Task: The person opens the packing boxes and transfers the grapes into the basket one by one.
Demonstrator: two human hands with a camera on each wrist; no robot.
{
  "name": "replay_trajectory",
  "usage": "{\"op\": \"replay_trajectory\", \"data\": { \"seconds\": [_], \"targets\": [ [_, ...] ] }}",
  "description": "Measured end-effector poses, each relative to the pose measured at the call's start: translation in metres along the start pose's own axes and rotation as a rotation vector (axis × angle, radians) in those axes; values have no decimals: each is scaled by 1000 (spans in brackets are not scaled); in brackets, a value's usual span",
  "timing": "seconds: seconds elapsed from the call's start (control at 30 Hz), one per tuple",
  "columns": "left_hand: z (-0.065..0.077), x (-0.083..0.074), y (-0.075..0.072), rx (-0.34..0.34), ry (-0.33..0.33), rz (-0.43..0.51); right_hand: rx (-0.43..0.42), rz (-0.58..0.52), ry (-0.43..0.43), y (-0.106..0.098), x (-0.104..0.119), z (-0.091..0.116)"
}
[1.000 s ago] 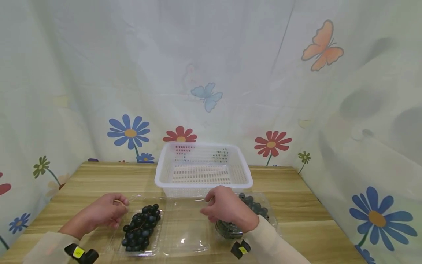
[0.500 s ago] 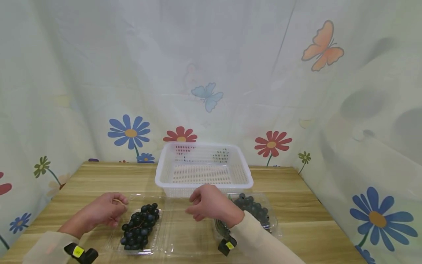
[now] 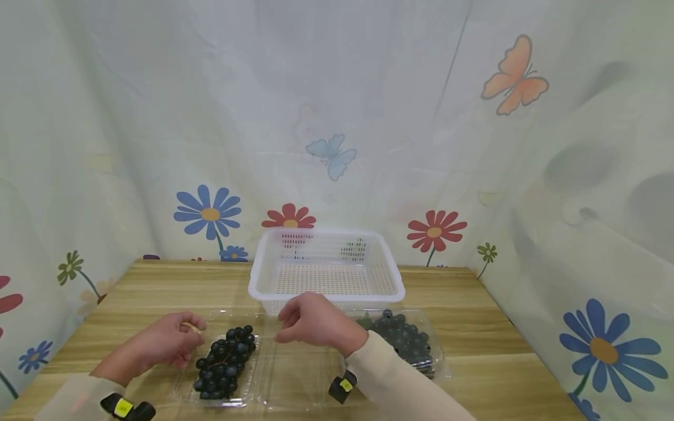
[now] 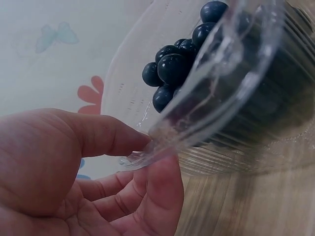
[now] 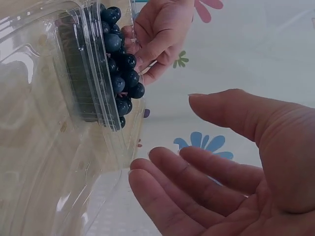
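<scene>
We see clear box [image 3: 239, 402] near left on worktop [image 3: 453, 298], dark grapes [image 3: 225, 362] heaped inside, lid [image 3: 295, 383] folded open rightward; second clear box [image 3: 433, 339] near right (also grapes inside); white basket [image 3: 326, 296] far centre. Left hand [image 3: 168, 339] pinches first box's left rim, fingers [image 4: 165, 194] narrow; right hand [image 3: 318, 321] hangs over open lid, fingers [image 5: 189, 176] wide, relaxed. Our grapes: round, glossy, blue-black.
</scene>
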State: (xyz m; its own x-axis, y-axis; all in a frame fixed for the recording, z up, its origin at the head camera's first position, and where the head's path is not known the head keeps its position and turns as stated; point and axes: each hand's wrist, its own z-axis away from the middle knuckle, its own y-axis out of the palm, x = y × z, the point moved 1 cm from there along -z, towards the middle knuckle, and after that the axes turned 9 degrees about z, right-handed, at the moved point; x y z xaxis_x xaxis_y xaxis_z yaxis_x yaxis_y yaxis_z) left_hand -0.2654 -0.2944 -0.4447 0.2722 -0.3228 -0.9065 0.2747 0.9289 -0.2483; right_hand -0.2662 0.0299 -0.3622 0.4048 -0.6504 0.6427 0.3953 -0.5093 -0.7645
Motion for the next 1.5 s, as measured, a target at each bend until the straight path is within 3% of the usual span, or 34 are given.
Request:
{"op": "replay_trajectory", "data": {
  "seconds": [0.17, 0.5, 0.83, 1.07, 1.5],
  "targets": [
    [-1, -1, 2, -4, -9, -14, 36, 15, -71, 4, 1, -10],
    [-4, -2, 3, -13, -2, -20, 51, 53, -129, 16, 3, -28],
    [-4, -4, 0, -41, -49, -43, 75, 150, -211, 28, 14, -53],
    [-5, -2, 0, -32, -47, -34, 140, 224, -255, 35, 15, -66],
    [-4, 0, -1, -18, -28, -17, 193, 306, -233, 49, 11, -82]
  ]
}}
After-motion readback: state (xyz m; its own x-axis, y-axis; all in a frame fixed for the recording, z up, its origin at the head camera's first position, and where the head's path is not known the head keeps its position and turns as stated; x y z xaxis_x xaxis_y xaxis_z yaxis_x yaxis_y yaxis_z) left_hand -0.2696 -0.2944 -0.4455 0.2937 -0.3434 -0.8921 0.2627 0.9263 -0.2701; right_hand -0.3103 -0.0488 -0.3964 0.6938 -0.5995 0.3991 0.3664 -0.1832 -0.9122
